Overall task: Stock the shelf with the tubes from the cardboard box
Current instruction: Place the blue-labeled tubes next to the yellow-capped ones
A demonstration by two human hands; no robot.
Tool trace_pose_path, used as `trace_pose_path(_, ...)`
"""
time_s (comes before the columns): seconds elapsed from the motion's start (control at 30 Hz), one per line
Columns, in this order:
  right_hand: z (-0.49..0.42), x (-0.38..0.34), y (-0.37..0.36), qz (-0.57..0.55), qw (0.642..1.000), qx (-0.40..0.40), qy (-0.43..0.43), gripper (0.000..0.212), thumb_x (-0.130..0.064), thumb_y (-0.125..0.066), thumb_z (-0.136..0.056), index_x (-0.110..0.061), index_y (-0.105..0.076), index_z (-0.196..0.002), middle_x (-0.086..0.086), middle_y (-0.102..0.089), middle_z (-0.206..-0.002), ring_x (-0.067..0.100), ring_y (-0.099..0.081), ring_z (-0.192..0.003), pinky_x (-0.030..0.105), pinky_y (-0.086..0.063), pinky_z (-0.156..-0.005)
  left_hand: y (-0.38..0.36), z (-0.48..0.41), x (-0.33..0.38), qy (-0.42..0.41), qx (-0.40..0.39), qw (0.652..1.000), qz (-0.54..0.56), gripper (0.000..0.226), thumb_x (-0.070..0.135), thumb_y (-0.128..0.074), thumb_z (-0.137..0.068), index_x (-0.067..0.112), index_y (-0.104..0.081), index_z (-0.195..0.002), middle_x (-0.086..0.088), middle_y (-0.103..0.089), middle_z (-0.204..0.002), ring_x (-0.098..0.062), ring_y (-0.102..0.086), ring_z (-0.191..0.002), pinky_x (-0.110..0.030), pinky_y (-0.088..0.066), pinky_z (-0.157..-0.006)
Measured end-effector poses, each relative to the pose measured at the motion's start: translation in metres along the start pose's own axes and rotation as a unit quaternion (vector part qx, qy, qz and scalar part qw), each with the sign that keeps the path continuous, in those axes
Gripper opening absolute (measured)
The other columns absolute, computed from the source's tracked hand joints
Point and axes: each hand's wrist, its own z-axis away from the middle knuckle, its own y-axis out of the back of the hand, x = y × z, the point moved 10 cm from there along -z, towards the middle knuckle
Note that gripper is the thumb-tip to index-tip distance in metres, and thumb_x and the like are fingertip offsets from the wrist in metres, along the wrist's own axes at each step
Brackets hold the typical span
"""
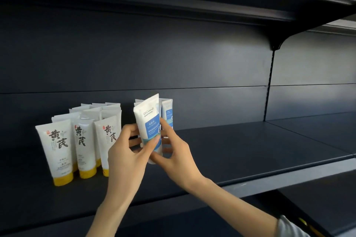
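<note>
White, blue-labelled tube (149, 127) is pinched between curled fingers of left hand (125, 152) and right hand (174, 153) over the dark shelf (240, 150).

A shop: dark blue-grey metal display shelving (240, 152) spans the frame, its boards hung on a black slotted upright strip (269, 92) and curved bracket (277, 41) at upper right, with rows of identical white yellow-capped tubes (82, 140) faced forward at left.
</note>
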Motion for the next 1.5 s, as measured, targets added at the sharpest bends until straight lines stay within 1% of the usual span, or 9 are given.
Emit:
trace_pose_path(0.13, -0.006, 0.007, -0.006, -0.003, 1.000, -0.013, -0.012, 0.072, -0.019, -0.070, -0.085, -0.060, -0.029, -0.128, -0.027, -0.053, -0.120, 0.001, -0.057, -0.106, 0.016, -0.051, -0.084, 0.000, 0.002, -0.005, -0.002, -0.051, 0.997, -0.059, 0.047, 0.045, -0.059, -0.073, 0.023, -0.054, -0.115, 0.015, -0.061, -0.109, 0.021, -0.056, -0.094, -0.003, -0.047, -0.068)
trace_pose_path(0.27, -0.018, 0.023, -0.011, -0.002, 0.999, -0.011, -0.037, 0.068, -0.019, -0.071, -0.083, -0.055, -0.033, -0.126, -0.020, -0.057, -0.117, 0.008, -0.060, -0.104, 0.025, -0.054, -0.086, 0.005, 0.011, -0.010, -0.027, -0.109, 0.972, -0.209, 0.062, 0.057, -0.040, -0.086, 0.033, -0.035, -0.142, 0.024, -0.042, -0.136, 0.009, -0.038, -0.123, -0.020, -0.040, -0.095)
trace_pose_path(0.33, -0.028, 0.035, -0.012, -0.004, 0.998, -0.002, -0.056, 0.066, -0.020, -0.073, -0.082, -0.048, -0.036, -0.129, -0.012, -0.059, -0.116, 0.008, -0.061, -0.102, 0.022, -0.054, -0.085, 0.013, 0.019, -0.009, -0.045, -0.115, 0.957, -0.264, 0.065, 0.060, -0.031, -0.086, 0.035, -0.027, -0.146, 0.026, -0.031, -0.139, 0.011, -0.024, -0.127, -0.020, -0.032, -0.100)
trace_pose_path(0.47, -0.046, 0.066, -0.010, -0.002, 0.995, 0.008, -0.097, 0.070, -0.020, -0.074, -0.081, -0.026, -0.036, -0.140, -0.002, -0.059, -0.119, 0.011, -0.062, -0.101, 0.017, -0.053, -0.080, 0.033, 0.034, -0.018, -0.039, -0.130, 0.931, -0.338, 0.067, 0.065, -0.023, -0.092, 0.030, -0.023, -0.149, 0.009, -0.033, -0.151, -0.007, -0.029, -0.138, -0.031, -0.031, -0.111)
trace_pose_path(0.67, -0.073, 0.103, 0.003, 0.004, 0.987, 0.054, -0.149, 0.058, -0.024, -0.074, -0.080, -0.025, -0.040, -0.127, -0.010, -0.058, -0.103, -0.001, -0.059, -0.084, 0.008, -0.048, -0.058, 0.069, 0.046, -0.035, -0.005, -0.133, 0.902, -0.411, 0.081, 0.071, -0.005, -0.080, 0.031, -0.020, -0.149, 0.010, -0.032, -0.152, -0.009, -0.026, -0.141, -0.033, -0.030, -0.112)
trace_pose_path(0.77, -0.085, 0.121, 0.011, 0.017, 0.984, 0.071, -0.165, 0.052, -0.025, -0.074, -0.080, -0.031, -0.038, -0.117, -0.015, -0.054, -0.098, -0.002, -0.058, -0.079, 0.011, -0.048, -0.053, 0.083, 0.050, -0.043, 0.020, -0.129, 0.900, -0.417, 0.082, 0.073, -0.003, -0.078, 0.033, -0.017, -0.148, 0.012, -0.027, -0.153, -0.007, -0.023, -0.141, -0.031, -0.026, -0.112)
trace_pose_path(1.03, -0.092, 0.176, 0.010, 0.083, 0.969, 0.075, -0.219, 0.065, -0.018, -0.075, -0.080, -0.013, -0.037, -0.133, 0.006, -0.057, -0.120, 0.014, -0.052, -0.096, 0.028, -0.045, -0.077, 0.102, 0.054, -0.054, 0.052, -0.126, 0.895, -0.424, 0.078, 0.074, -0.002, -0.076, 0.039, -0.007, -0.145, 0.015, -0.020, -0.154, -0.003, -0.018, -0.141, -0.028, -0.019, -0.113)
trace_pose_path(1.13, -0.091, 0.185, 0.008, 0.093, 0.966, 0.066, -0.234, 0.065, -0.019, -0.075, -0.080, -0.012, -0.038, -0.133, 0.008, -0.057, -0.124, 0.014, -0.052, -0.096, 0.027, -0.044, -0.079, 0.105, 0.054, -0.059, 0.055, -0.129, 0.896, -0.422, 0.061, 0.070, -0.010, -0.087, 0.043, 0.000, -0.141, 0.016, -0.018, -0.155, -0.004, -0.018, -0.142, -0.029, -0.019, -0.114)
trace_pose_path(1.5, -0.091, 0.190, -0.001, 0.106, 0.957, 0.042, -0.268, 0.059, -0.019, -0.071, -0.083, -0.007, -0.039, -0.131, 0.011, -0.052, -0.130, 0.023, -0.053, -0.116, 0.027, -0.043, -0.085, 0.088, 0.051, -0.062, 0.065, -0.155, 0.901, -0.401, 0.065, 0.066, -0.014, -0.079, 0.046, 0.003, -0.138, 0.018, -0.016, -0.155, 0.000, -0.013, -0.141, -0.029, -0.021, -0.114)
